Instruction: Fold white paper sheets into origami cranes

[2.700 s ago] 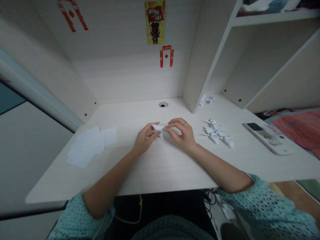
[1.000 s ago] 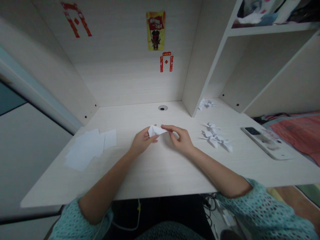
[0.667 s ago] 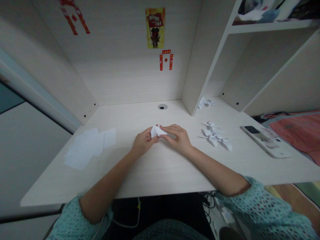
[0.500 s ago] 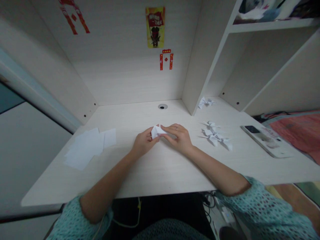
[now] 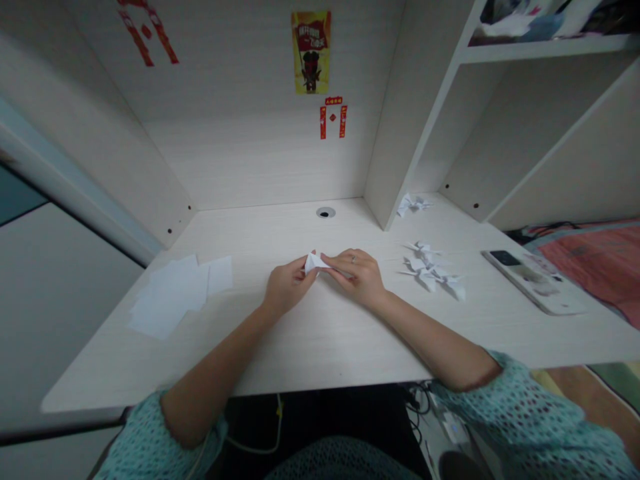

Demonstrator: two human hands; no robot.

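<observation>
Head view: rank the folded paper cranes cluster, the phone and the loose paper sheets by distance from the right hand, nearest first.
From the right hand, which pinches the folded paper piece together with the left hand:
1. Folded paper cranes cluster, just to its right on the desk.
2. Phone, farther right, near the desk's right edge.
3. Loose paper sheets, far left, beyond the left hand.

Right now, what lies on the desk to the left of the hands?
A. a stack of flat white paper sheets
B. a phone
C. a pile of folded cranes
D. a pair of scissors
A: the flat white sheets lie left of the left hand, while the folded cranes and the phone are off to the right of the right hand.
</observation>
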